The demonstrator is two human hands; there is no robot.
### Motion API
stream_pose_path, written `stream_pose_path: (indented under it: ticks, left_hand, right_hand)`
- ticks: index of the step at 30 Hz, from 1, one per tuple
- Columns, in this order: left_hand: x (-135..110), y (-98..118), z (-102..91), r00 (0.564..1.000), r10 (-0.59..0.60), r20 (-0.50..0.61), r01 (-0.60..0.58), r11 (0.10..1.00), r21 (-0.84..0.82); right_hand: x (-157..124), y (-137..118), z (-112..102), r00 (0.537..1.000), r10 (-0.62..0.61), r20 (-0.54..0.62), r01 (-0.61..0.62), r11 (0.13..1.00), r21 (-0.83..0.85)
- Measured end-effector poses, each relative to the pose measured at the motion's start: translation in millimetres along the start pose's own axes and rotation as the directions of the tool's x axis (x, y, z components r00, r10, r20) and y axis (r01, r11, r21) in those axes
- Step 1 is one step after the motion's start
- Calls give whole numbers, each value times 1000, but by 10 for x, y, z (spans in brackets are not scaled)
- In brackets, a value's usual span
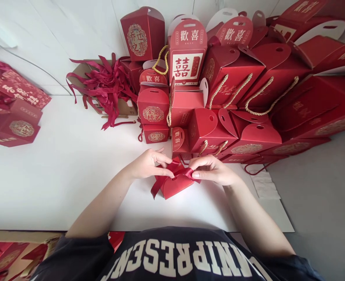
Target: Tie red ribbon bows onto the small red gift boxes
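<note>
A small red gift box stands on the white table right in front of me, with a dark red ribbon across its top. My left hand pinches the ribbon at the box's left side, fingers closed on it. From the right, my right hand grips a loop of the same ribbon between thumb and fingers. One ribbon tail hangs down the left of the box.
A big heap of red gift boxes with gold rope handles fills the back and right. A cardboard box of loose red ribbons sits at the back left. More red boxes lie at the far left edge.
</note>
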State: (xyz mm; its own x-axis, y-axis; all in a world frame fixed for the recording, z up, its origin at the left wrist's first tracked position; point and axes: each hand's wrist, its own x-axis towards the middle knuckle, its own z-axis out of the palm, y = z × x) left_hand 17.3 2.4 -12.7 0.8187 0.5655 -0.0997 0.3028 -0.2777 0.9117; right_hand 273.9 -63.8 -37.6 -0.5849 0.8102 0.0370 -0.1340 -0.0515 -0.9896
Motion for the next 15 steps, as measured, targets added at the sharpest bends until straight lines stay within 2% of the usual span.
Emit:
stream_pose_path:
  ticks: [3, 6, 9, 13, 14, 15]
  left_hand:
    - [6, 27, 9, 1000, -12, 15, 11, 999, 36]
    - [1, 66, 23, 1000, -5, 26, 4, 998, 55]
    - [-16, 98, 41, 1000, 10, 2, -10, 995, 98]
    - [-42, 97, 59, 999, 29, -27, -25, 990, 137]
    - [-47, 88, 63, 999, 32, -37, -26, 989, 142]
    - [-52, 79, 68, 998, 35, -49, -27, 988, 149]
  right_hand:
    - [57, -89, 112, 997, -50, -52, 44, 993, -113]
    - [118, -184, 224, 991, -122, -55, 97, 939, -329]
    - [154, -242, 319, 979, -203, -30, 151, 812, -564]
    - [146, -277, 407, 969, -244, 25, 165, 572, -803]
    - [138, -281, 420, 971, -238, 28, 159, 555, -817]
    - [131, -282, 428, 972, -234, 8, 145, 574, -806]
